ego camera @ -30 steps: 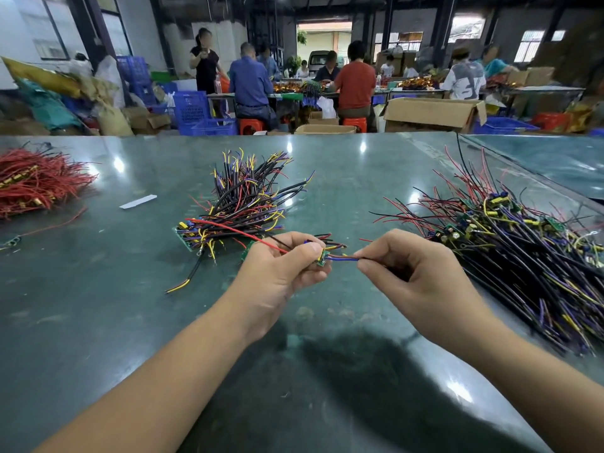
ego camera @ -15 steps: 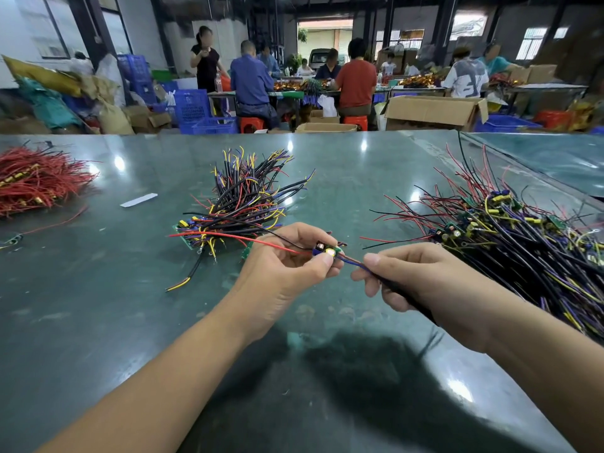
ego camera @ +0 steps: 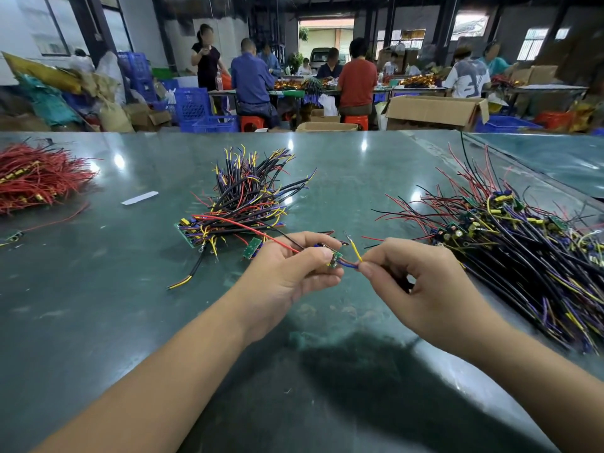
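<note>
Together, our left hand [ego camera: 291, 273] gripped the small green circuit board [ego camera: 334, 258] while our right hand [ego camera: 421, 286] pinched its yellow wire [ego camera: 356, 251] above the dark green table [ego camera: 98, 305].

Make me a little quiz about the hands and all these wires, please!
1. True or false: the left hand holds a small green circuit board.
2. The right hand pinches a wire that sticks up. Its colour: A white, B yellow, C green?
3. Fill in: the pile of red wires lies on the table at its far ___ side.
Key: 1 true; 2 B; 3 left.
</note>
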A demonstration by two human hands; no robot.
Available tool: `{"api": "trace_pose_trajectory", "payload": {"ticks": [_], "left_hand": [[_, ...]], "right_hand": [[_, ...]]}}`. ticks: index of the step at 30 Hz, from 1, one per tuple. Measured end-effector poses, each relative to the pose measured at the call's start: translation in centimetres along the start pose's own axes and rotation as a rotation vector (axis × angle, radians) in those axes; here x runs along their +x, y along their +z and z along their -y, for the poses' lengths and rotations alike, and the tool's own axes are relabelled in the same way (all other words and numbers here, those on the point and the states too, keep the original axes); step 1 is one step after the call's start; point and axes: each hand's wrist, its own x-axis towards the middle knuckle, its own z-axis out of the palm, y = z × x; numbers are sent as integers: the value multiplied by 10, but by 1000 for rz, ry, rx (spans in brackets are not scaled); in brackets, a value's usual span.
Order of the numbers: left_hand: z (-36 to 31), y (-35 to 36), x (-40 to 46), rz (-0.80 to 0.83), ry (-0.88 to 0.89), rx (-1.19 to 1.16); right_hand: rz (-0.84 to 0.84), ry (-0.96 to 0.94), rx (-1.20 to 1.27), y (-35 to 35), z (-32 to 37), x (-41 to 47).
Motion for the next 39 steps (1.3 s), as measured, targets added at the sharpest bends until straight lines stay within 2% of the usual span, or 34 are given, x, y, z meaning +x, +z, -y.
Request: {"api": "trace_pose_trajectory", "payload": {"ticks": [4, 8, 13, 15, 21, 30, 36, 39], "left_hand": [[-2, 0, -2, 94, -18, -36], [-3, -1, -3, 84, 3, -10], [-6, -4, -4, 99, 15, 64], [-7, -4, -4, 84, 20, 80], [-9, -4, -4, 61, 1, 107], [-7, -4, -3, 3, -146, 122], [-4, -1, 0, -32, -121, 1], [-7, -4, 1, -31, -116, -27]], "right_hand": [[16, -101, -57, 2, 0, -1], [55, -134, -145, 2, -1, -3], [148, -331, -458, -3, 4, 2], [151, -359, -443, -5, 2, 3], [55, -84, -92, 3, -4, -3], [-25, 40, -183, 13, -10, -3], [-74, 7, -224, 14, -9, 1], [-43, 87, -293, 9, -10, 6]]}}
